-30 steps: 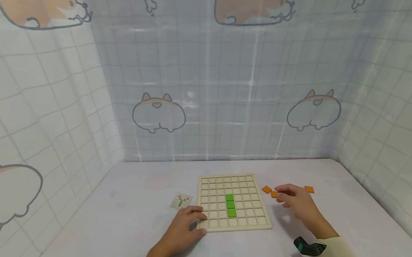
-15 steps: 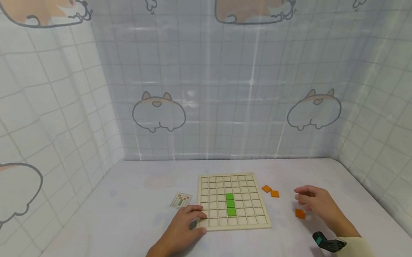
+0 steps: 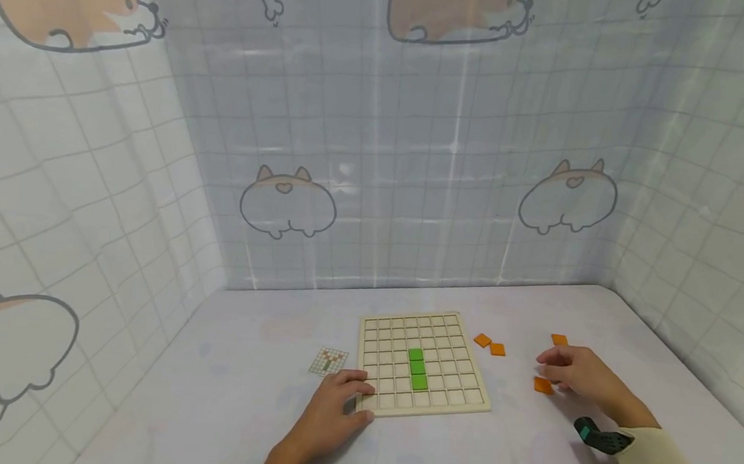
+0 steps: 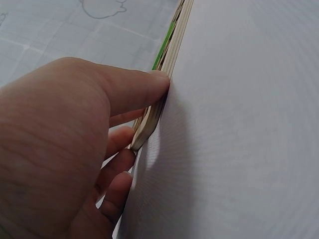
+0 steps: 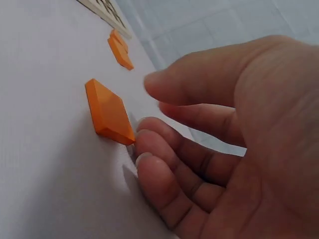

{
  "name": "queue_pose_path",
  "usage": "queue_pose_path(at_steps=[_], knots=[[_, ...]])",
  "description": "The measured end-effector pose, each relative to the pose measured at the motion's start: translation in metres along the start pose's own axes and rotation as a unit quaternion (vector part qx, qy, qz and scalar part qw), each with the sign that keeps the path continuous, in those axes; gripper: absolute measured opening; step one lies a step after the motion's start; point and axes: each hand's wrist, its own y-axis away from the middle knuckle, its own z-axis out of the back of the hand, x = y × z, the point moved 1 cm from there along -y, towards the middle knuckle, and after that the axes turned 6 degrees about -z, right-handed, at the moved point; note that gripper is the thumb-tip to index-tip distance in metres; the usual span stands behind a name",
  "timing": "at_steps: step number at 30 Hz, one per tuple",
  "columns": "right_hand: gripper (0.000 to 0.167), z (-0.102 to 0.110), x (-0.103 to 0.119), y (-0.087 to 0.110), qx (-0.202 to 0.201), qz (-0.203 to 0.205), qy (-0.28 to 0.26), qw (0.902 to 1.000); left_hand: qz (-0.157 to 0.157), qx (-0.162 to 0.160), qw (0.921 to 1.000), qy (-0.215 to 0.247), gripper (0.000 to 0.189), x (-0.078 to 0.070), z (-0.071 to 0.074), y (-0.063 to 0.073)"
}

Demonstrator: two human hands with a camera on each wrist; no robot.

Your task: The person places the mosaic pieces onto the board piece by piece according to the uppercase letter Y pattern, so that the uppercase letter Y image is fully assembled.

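In the head view a pale wooden grid board (image 3: pixel 385 393) lies on the table, with several green tiles (image 3: pixel 417 367) in a column on it. My left hand (image 3: pixel 330 412) holds the board's near left corner, thumb along the near edge and fingers over the left side. In the left wrist view the thumb (image 4: pixel 142 88) presses against the board's edge (image 4: pixel 174 47). My right hand (image 3: pixel 586 380) is beside an orange square tile (image 3: pixel 542 385), its fingers loosely bent and thumb apart. The right wrist view shows fingertips right by this tile (image 5: pixel 110 113), nothing between thumb and fingers.
Two orange tiles (image 3: pixel 497 350) touch or nearly touch just right of the board. Another orange tile (image 3: pixel 559 339) lies beyond my right hand. A small pattern card (image 3: pixel 329 361) with a coloured grid lies left of the board. A printed curtain wall (image 3: pixel 405 227) closes off the table's back.
My right hand has drawn away from the pair of orange tiles, moving right, and then slightly down towards the nearest single tile. The left hand and the board have stayed put.
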Motion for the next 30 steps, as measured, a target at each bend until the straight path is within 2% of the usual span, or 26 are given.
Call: queue_pose_path(at_steps=[5, 8, 16, 27, 30], knots=[[0.033, 0.0001, -0.0001, -0.0008, 0.006, 0.012, 0.04, 0.9991, 0.008, 0.003, 1.0, 0.0, 0.027, -0.0003, -0.0007, -0.001], [0.032, -0.0003, 0.0001, -0.0003, 0.012, 0.034, 0.056, 0.9978, 0.012, 0.003, 0.9999, -0.001, 0.027, -0.0004, -0.001, -0.0017], [0.024, -0.0006, 0.0006, 0.0015, 0.02, 0.083, 0.085, 0.9927, 0.001, 0.0, 1.0, -0.002, 0.027, -0.0003, -0.0006, -0.0019], [0.028, -0.0032, -0.0015, 0.0031, 0.044, 0.095, 0.067, 0.9923, -0.006, 0.001, 1.0, -0.002, 0.027, 0.0013, 0.0, -0.0008], [0.025, -0.0047, -0.003, 0.0031, 0.042, 0.096, 0.069, 0.9921, -0.007, 0.002, 1.0, -0.004, 0.027, 0.0003, 0.0001, -0.0006]])
